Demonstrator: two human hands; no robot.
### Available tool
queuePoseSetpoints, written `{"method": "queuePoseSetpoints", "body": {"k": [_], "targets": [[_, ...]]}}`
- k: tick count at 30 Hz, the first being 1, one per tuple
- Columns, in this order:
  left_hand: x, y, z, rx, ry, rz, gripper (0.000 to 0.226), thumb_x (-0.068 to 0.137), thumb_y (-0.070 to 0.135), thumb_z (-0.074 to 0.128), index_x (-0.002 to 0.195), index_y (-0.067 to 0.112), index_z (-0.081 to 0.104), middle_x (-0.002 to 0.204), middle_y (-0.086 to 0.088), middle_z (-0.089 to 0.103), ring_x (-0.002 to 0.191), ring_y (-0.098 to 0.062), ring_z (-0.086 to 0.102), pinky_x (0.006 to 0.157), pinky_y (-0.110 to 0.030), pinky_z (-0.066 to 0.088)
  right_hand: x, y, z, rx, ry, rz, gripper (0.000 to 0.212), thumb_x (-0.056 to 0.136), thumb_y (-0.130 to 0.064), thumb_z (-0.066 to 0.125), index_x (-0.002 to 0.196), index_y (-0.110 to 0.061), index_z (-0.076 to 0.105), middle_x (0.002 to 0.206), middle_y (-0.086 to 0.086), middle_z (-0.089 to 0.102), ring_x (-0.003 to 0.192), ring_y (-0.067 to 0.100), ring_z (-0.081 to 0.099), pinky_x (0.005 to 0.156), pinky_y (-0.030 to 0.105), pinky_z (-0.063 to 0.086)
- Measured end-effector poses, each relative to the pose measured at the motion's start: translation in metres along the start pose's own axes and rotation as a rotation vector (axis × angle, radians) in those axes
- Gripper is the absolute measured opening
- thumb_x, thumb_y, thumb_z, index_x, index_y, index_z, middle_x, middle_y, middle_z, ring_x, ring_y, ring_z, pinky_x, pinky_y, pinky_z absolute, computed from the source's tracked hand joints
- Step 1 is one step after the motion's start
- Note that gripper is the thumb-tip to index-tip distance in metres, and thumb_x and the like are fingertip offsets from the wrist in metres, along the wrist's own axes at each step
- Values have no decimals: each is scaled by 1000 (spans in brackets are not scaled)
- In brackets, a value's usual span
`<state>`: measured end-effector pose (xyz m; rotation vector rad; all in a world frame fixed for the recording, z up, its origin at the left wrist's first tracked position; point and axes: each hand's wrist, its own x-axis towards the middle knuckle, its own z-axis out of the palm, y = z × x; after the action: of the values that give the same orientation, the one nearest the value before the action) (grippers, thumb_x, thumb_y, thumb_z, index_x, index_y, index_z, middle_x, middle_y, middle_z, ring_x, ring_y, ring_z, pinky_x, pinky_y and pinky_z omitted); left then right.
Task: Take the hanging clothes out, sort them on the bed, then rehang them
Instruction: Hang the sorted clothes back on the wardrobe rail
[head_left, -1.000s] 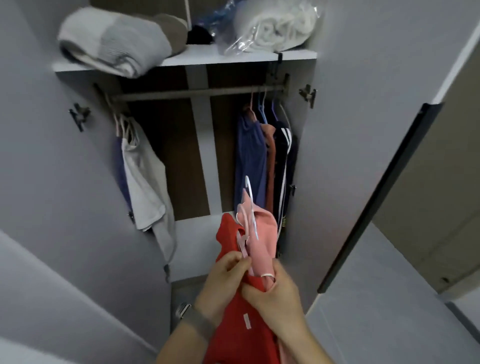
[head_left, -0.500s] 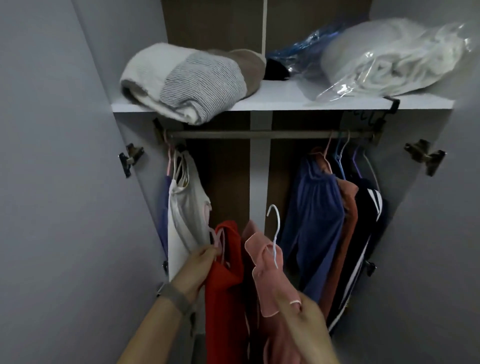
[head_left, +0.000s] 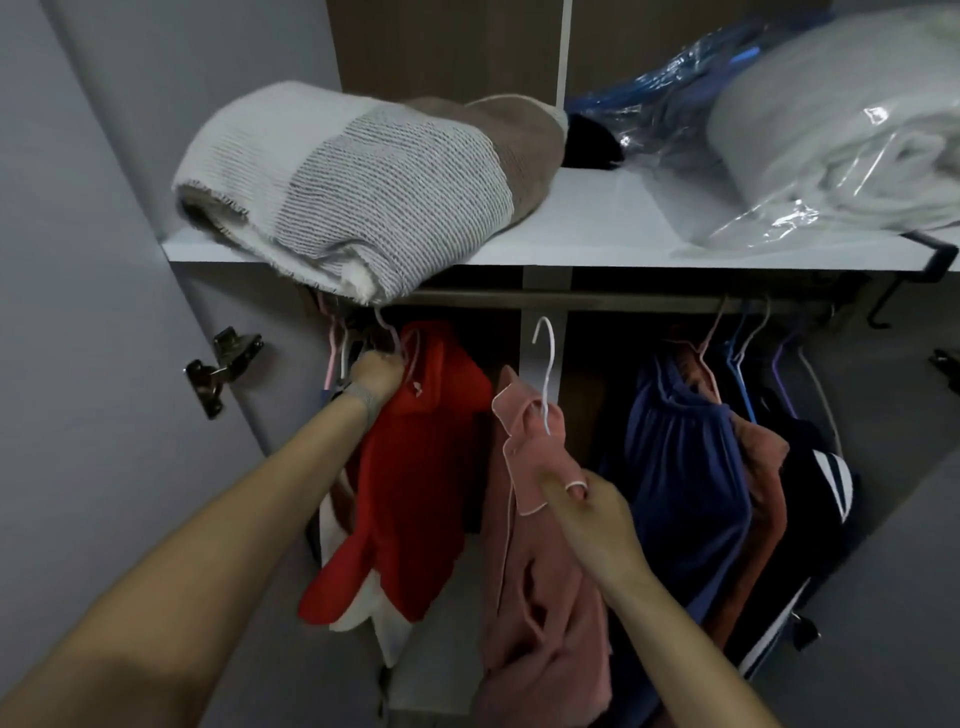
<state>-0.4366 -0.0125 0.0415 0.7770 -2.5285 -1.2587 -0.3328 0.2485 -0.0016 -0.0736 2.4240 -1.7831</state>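
I face an open wardrobe with a metal rail (head_left: 623, 300) under a white shelf (head_left: 597, 236). My left hand (head_left: 376, 375) grips the pink hanger of a red garment (head_left: 415, 467), raised close under the rail's left end. My right hand (head_left: 587, 506) holds a pink garment (head_left: 535, 545) on a white hanger (head_left: 545, 364) whose hook is free below the rail. Several garments hang at the right: a navy one (head_left: 685, 467), a rust one (head_left: 763, 478) and a black striped one (head_left: 826, 478). White clothing (head_left: 363, 613) hangs partly hidden behind the red garment.
A folded knit blanket (head_left: 363, 192) overhangs the shelf's left edge, hiding the rail end. Bagged bedding (head_left: 841, 130) lies on the shelf at right. Grey wardrobe doors (head_left: 104, 312) stand open on both sides, with metal hinges (head_left: 223, 366).
Both hands rose toward the rail. My left hand lifted the red garment's hanger up and left near the rail; my right hand brought the pink garment higher. The view closed in on the wardrobe.
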Motion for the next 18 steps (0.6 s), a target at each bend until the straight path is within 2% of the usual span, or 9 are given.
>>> {"method": "queuePoseSetpoints", "body": {"k": [4,6,9,12,13,15,16,17,18], "targets": [[30,10,-5,76,57,8,44,102,22,28,118,-7,56,125,-24,56,121,-31,48,104,-29,22,28,-3,-7,-1,-12,1,39,90,-27,59,56,-19,42,51,-3,41,47,12,37,45,23,27],[44,8,-9,99,27,16,44,102,26,30,125,-6,52,129,-24,53,123,-34,46,102,-30,28,38,-3,-8,-1,-18,6,40,90,-27,60,55,-19,41,52,-1,41,50,14,38,47,24,27],[64,-4,-12,159,9,-15,44,97,16,45,136,-4,38,137,-22,45,124,-35,46,94,-31,40,48,-2,-6,-8,-43,12,37,89,-30,60,59,-15,45,57,4,44,54,18,40,50,26,29],[68,-16,-9,243,-29,-91,46,95,11,48,136,-8,36,139,-24,43,126,-36,44,88,-29,40,56,2,-2,-29,-37,14,34,88,-31,61,62,-14,48,57,4,44,52,16,40,46,24,29],[70,-20,-7,251,-22,-90,48,97,9,43,138,-12,29,142,-28,37,131,-37,38,93,-30,37,58,3,-1,-39,-36,11,34,87,-31,61,62,-14,48,57,4,44,51,15,40,44,23,29],[68,-23,-12,245,26,-27,47,102,11,17,143,-10,9,150,-31,17,139,-39,19,111,-36,17,62,4,4,-57,-46,-1,35,88,-29,62,60,-14,47,54,1,43,48,12,38,42,20,28],[67,-26,-16,223,33,22,49,101,14,4,144,-8,5,151,-31,11,141,-39,12,115,-38,8,64,3,7,-69,-50,-15,37,88,-28,62,58,-15,46,51,-1,42,46,11,37,42,19,27],[62,-27,-17,193,25,61,50,100,14,2,144,-9,9,150,-32,13,141,-39,11,115,-39,7,66,0,12,-79,-52,-31,39,88,-27,62,55,-16,44,49,-4,41,44,9,37,42,18,27],[54,-27,-18,129,33,63,48,101,14,10,140,-12,20,146,-36,22,139,-41,19,113,-39,12,68,-4,17,-82,-54,-48,41,88,-26,62,53,-18,42,47,-6,40,42,6,37,42,17,28]]}}
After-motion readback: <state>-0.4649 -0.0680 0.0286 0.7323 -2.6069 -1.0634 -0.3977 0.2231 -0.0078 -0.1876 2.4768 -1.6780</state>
